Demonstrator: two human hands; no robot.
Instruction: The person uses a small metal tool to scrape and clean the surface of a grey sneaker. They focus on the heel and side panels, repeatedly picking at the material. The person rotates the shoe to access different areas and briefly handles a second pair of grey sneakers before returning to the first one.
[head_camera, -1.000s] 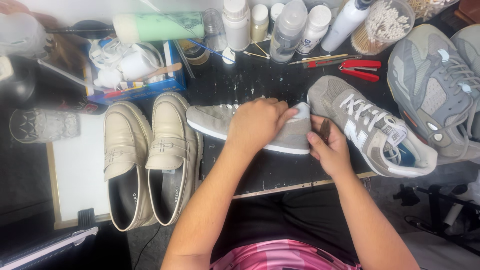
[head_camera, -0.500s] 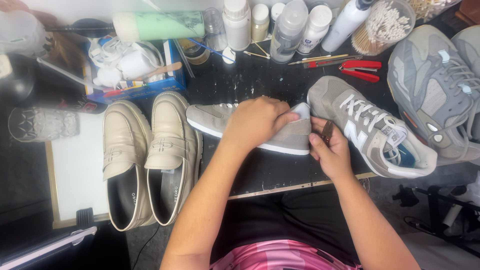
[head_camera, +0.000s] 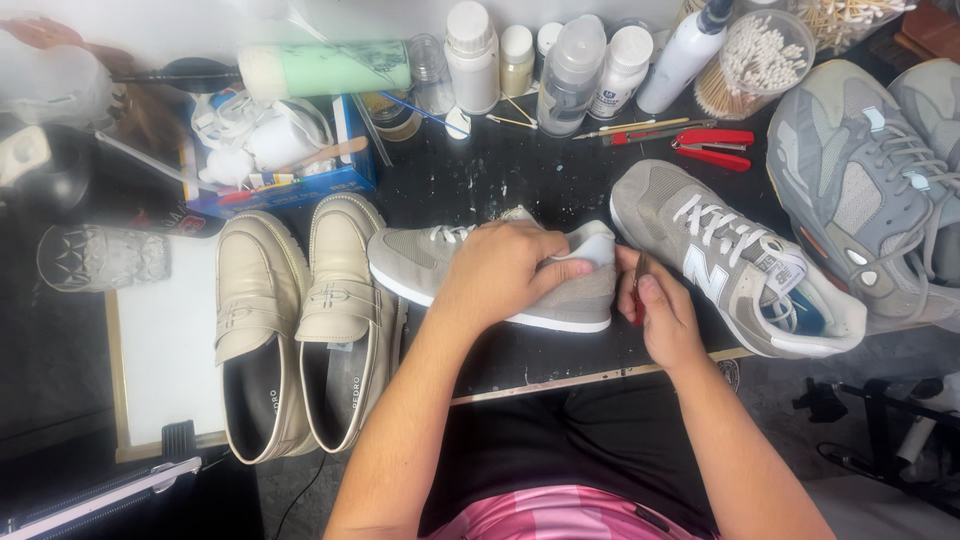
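The grey sneaker (head_camera: 440, 262) lies on the counter (head_camera: 520, 170) under your left hand (head_camera: 500, 272), which grips its heel. Your right hand (head_camera: 660, 315) pinches a small tool (head_camera: 637, 290) just beside that heel.

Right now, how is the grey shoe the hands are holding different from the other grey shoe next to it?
The held grey sneaker lies on its side under the left hand, sole edge toward the person; the other grey sneaker sits upright, untouched. The held one's opening is hidden by the hand; the other's blue inside shows. The held one points left, the other up-left. The right hand works a small tool at the held one's heel. Both are grey with white laces and soles.
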